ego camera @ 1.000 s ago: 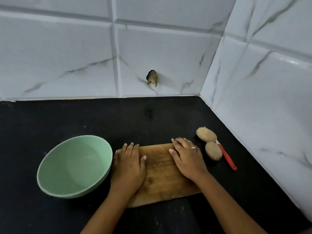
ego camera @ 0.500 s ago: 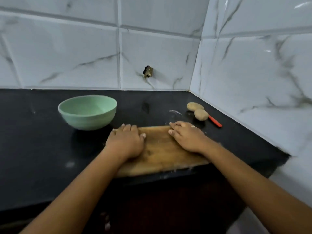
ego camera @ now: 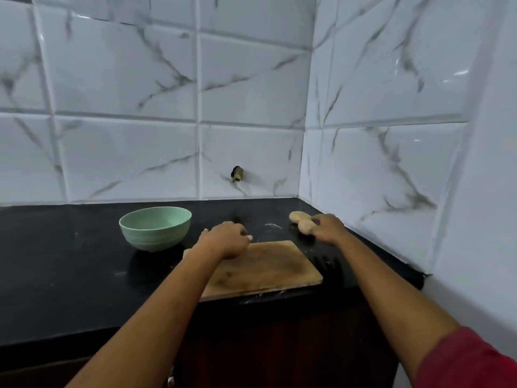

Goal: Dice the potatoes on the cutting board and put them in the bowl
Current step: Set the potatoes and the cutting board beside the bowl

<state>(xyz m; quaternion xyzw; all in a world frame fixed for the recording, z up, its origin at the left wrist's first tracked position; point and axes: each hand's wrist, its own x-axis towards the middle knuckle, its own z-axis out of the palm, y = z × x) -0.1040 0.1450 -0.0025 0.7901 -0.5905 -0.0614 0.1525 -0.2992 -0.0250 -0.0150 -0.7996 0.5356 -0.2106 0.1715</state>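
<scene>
The two potatoes (ego camera: 298,216) lie touching on the black counter (ego camera: 70,261), in the far right corner by the tiled wall (ego camera: 251,93), just beyond the cutting board (ego camera: 268,264). The farther one lies with its long axis left to right; the nearer potato (ego camera: 305,227) looks rounder. Our right hand (ego camera: 328,227) curls its fingers over the nearer potato from the right. The board's long axis runs left to right, slightly skewed. Our left hand (ego camera: 226,242) rests on its far left corner, fingers bent; we cannot tell whether they hook the edge. The green bowl (ego camera: 155,228) stands upright left of the board, with the left hand between it and the potatoes. A white smear (ego camera: 272,226) marks the counter near the potatoes.
</scene>
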